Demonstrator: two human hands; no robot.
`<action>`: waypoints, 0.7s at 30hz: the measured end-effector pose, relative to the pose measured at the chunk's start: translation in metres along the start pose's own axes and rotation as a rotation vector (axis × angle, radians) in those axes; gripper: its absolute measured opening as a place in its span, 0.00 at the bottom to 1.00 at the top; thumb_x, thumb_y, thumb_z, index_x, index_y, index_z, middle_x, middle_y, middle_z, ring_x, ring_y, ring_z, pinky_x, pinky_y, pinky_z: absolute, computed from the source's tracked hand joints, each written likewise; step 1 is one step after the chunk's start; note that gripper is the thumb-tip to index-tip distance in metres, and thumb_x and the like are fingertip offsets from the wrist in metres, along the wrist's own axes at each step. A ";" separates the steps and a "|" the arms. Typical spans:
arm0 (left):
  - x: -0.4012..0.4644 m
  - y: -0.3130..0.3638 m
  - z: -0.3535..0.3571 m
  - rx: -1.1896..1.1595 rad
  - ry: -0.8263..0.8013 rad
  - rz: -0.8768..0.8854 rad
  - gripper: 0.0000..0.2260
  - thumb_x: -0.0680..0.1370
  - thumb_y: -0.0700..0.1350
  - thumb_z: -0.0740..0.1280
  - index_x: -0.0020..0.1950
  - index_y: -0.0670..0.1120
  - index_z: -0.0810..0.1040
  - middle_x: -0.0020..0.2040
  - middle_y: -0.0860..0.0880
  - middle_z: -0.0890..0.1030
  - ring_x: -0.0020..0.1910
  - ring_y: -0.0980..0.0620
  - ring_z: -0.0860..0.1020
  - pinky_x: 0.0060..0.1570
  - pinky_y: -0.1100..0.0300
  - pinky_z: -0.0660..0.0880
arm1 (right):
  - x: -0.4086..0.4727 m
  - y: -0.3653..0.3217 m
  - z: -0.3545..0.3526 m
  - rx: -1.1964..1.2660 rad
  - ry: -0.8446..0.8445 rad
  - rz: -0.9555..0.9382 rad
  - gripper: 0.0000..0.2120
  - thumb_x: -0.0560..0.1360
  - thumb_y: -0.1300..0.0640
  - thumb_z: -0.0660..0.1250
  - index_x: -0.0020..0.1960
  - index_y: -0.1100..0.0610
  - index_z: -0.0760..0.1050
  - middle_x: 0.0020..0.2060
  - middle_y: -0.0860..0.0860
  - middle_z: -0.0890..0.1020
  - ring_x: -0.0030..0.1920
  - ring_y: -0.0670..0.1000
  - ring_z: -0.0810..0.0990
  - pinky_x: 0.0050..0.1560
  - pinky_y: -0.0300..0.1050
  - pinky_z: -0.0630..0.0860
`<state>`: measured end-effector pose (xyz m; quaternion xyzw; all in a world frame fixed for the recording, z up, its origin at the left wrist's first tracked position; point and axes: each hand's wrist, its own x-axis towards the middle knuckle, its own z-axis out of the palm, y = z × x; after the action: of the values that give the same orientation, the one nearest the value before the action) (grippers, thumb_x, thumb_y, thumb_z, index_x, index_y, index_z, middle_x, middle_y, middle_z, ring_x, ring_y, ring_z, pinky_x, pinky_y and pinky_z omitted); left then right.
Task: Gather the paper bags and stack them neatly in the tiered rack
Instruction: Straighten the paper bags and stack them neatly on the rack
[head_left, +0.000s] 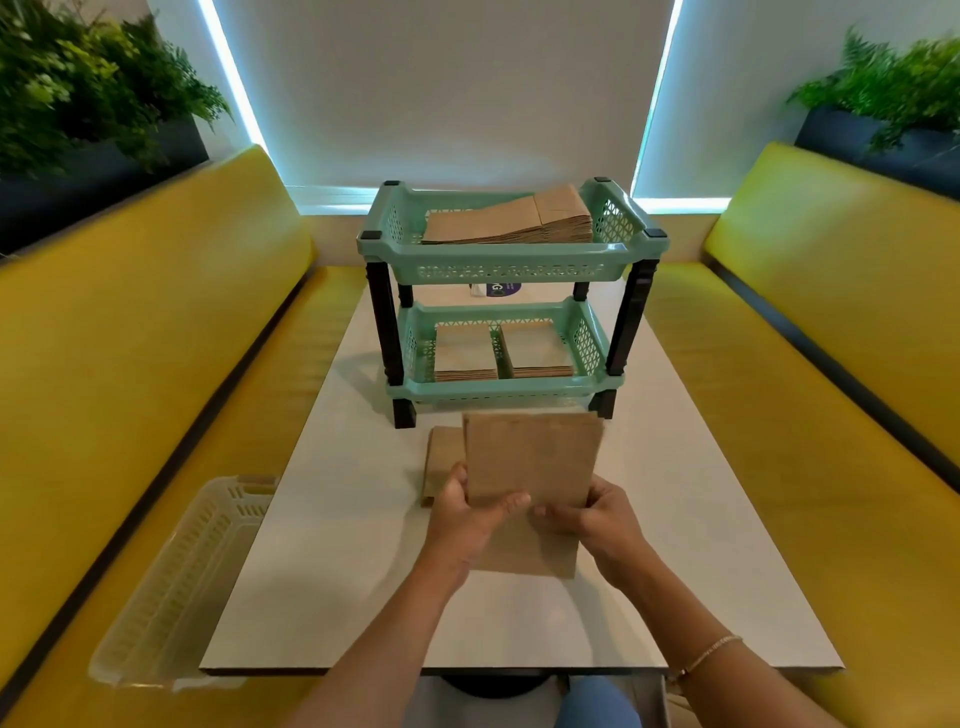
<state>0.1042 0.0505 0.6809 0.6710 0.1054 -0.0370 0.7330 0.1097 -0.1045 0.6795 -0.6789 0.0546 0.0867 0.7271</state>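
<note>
A mint-green two-tier rack (498, 262) with black posts stands on the white table (363, 597). Its top tray holds a slanted stack of brown paper bags (519, 221). In the bottom tray lie two smaller stacks (465, 353) side by side. In front of the rack, my left hand (467, 512) and my right hand (597, 517) grip the lower edge of a bundle of paper bags (532, 457) held upright. More flat bags (524, 553) lie on the table under my hands, and another bag (441, 457) lies behind to the left.
A pale, empty plastic basket (176, 577) rests on the yellow bench (104, 415) at my left. A second yellow bench (831, 389) runs along the right. Behind the rack sits a small white and purple object (498, 288). Planters stand behind both benches.
</note>
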 end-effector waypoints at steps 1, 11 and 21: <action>0.001 -0.003 0.002 0.022 0.000 0.008 0.25 0.63 0.43 0.79 0.57 0.50 0.74 0.52 0.49 0.82 0.55 0.47 0.78 0.57 0.49 0.75 | 0.000 0.001 0.002 0.000 0.014 -0.006 0.17 0.62 0.67 0.76 0.49 0.57 0.79 0.44 0.53 0.84 0.45 0.55 0.82 0.42 0.46 0.79; 0.004 0.010 0.005 -0.010 -0.038 0.122 0.14 0.68 0.38 0.75 0.50 0.50 0.79 0.43 0.54 0.84 0.47 0.55 0.82 0.42 0.65 0.77 | 0.001 -0.003 0.005 -0.051 0.029 -0.101 0.14 0.66 0.68 0.74 0.45 0.52 0.80 0.40 0.47 0.85 0.42 0.49 0.83 0.37 0.38 0.79; -0.002 -0.018 -0.004 -0.036 -0.045 0.072 0.14 0.65 0.32 0.76 0.46 0.46 0.81 0.41 0.49 0.85 0.44 0.50 0.83 0.42 0.61 0.79 | 0.002 0.027 0.010 -0.232 0.065 -0.042 0.08 0.64 0.66 0.74 0.40 0.56 0.81 0.39 0.55 0.84 0.43 0.56 0.82 0.44 0.48 0.81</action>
<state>0.0986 0.0522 0.6632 0.6598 0.0653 -0.0240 0.7482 0.1058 -0.0922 0.6532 -0.7617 0.0535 0.0554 0.6433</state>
